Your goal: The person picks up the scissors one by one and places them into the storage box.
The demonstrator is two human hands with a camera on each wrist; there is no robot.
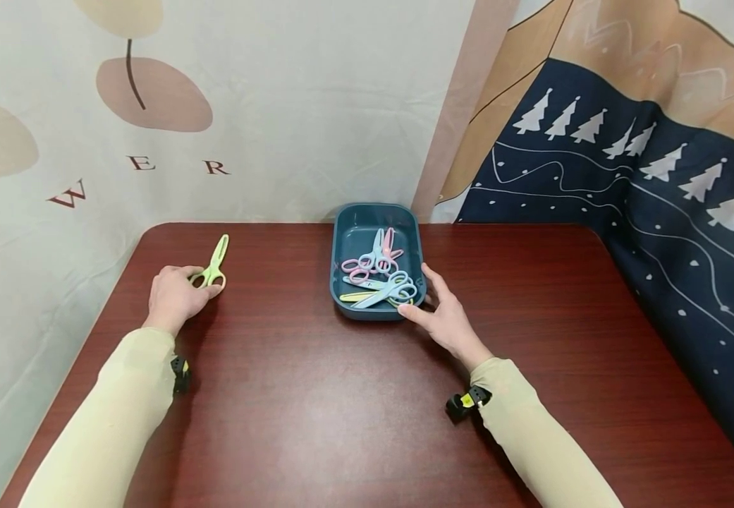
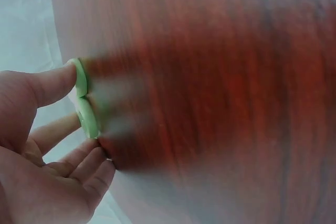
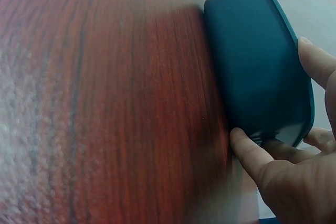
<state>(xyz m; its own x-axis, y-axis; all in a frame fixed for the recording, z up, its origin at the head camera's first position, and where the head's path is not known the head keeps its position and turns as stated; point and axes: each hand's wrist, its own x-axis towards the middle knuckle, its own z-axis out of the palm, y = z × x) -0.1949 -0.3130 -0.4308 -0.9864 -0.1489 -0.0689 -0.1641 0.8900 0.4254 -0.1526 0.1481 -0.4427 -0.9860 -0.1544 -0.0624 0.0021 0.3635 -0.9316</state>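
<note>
My left hand (image 1: 176, 296) holds light green scissors (image 1: 219, 252) at the table's left, thumb and forefinger pinching the two handle loops. The blades point toward the back. In the left wrist view the scissors' green loops (image 2: 81, 80) show edge-on between the fingertips. A dark teal box (image 1: 355, 220) stands at the middle of the back edge. My right hand (image 1: 445, 317) grips its near right corner, thumb at the front rim and fingers along the side. Inside the box lie several scissors: light blue (image 1: 376, 294), pink (image 1: 388, 242) and yellow (image 1: 357, 297), overlapping each other.
The box and scissors are on a dark red-brown wooden table (image 1: 290, 381) with rounded back corners. Behind it hangs a pale printed cloth (image 1: 316, 106). A navy cloth with white trees (image 1: 595, 169) hangs at the right.
</note>
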